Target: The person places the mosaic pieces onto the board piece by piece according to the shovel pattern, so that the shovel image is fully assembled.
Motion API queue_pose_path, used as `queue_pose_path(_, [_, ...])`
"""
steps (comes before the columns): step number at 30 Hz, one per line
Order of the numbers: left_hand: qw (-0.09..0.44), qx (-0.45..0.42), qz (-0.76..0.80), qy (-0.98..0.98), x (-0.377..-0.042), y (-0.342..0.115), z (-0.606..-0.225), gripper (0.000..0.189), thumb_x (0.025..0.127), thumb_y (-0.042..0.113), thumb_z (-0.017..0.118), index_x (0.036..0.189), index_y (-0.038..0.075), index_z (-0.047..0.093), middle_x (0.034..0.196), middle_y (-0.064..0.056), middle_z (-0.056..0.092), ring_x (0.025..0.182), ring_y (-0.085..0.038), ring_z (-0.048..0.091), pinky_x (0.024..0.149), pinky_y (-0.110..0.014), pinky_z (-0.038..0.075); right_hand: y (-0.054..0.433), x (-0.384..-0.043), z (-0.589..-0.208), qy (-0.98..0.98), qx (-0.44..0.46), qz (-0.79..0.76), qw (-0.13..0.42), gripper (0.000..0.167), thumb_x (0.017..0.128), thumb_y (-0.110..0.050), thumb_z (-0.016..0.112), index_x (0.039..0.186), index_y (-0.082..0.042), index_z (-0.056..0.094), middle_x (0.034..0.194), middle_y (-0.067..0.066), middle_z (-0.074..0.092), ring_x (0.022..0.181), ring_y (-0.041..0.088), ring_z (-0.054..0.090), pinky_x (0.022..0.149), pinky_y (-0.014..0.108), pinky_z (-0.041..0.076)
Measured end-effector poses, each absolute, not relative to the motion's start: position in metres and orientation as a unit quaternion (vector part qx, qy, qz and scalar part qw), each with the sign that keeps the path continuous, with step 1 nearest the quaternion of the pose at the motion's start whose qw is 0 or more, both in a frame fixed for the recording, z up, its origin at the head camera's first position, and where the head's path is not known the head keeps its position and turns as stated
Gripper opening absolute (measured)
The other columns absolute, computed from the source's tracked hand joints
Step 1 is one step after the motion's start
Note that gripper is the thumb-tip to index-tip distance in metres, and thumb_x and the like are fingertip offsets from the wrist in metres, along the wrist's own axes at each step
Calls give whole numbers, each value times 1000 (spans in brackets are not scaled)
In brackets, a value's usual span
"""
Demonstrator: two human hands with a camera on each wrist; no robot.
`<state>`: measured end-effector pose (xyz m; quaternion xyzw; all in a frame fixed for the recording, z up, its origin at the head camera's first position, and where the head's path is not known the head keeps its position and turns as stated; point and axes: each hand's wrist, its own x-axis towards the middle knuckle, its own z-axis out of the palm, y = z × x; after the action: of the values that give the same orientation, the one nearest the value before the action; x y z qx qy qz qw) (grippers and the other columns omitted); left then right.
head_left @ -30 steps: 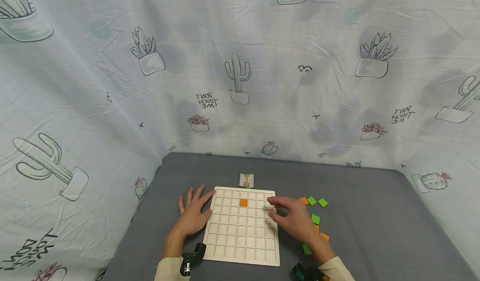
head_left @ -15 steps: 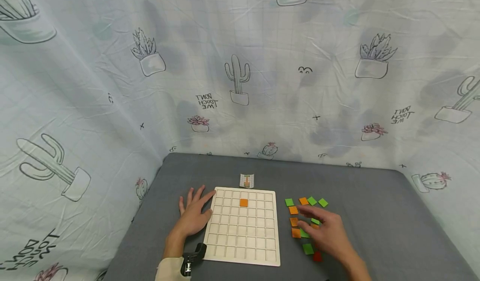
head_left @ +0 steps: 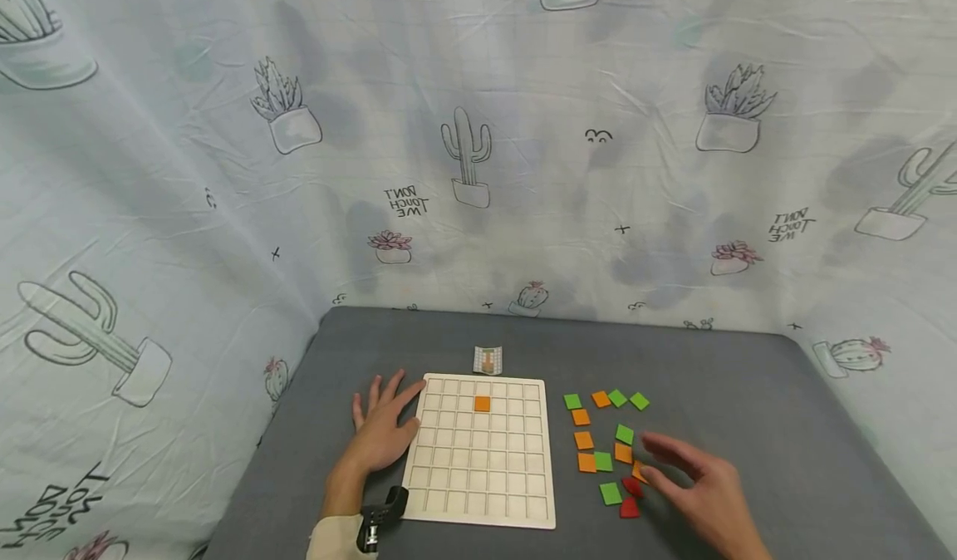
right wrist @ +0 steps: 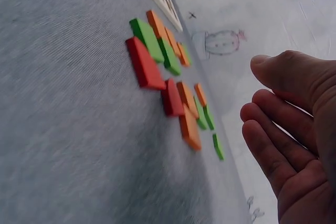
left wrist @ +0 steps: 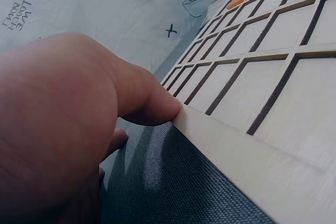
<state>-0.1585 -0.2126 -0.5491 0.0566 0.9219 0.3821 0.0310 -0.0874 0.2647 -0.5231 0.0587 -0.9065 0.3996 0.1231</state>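
Observation:
A pale wooden grid board (head_left: 478, 462) lies on the grey table, with one orange tile (head_left: 482, 404) seated in a cell of its second row. My left hand (head_left: 383, 429) rests at the board's left side, fingers spread; its thumb (left wrist: 157, 103) touches the rim in the left wrist view. Off to the right, my right hand (head_left: 703, 478) hovers beside the loose tiles with thumb and fingers apart, holding nothing. Its thumb tip is close to an orange tile (head_left: 639, 471) and two red tiles, the nearer one (head_left: 630, 508) lying below the other.
Several green tiles, one at the far right (head_left: 639, 401), and several orange ones, one at the left (head_left: 586, 463), lie scattered right of the board. A small pattern card (head_left: 488, 361) sits behind the board. A cactus-print curtain (head_left: 523, 169) encloses the table.
My right hand has moved from above the board's right edge to the right, past the tiles, uncovering the red and nearer orange ones. The left hand has stayed by the board.

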Motion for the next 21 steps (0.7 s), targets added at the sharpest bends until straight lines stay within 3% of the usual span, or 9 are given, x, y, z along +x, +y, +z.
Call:
queue_pose_path(9, [34, 53, 377, 924, -160, -213, -550, 61, 104, 9, 62, 164, 17, 53, 181, -23, 22, 168, -55, -2, 125, -79, -17, 271, -77, -531, -923, -20, 377, 77, 42, 85, -19, 96, 123, -11, 82, 116, 5, 84, 99, 7, 80, 83, 20, 63])
queue_pose_path(21, [25, 54, 383, 922, -158, -212, -549, 61, 103, 9, 64, 163, 17, 56, 180, -24, 25, 167, -56, 0, 124, -80, -15, 274, -80, -549, -936, -29, 348, 50, 42, 85, -22, 96, 124, -15, 82, 115, 1, 84, 97, 6, 79, 82, 22, 63])
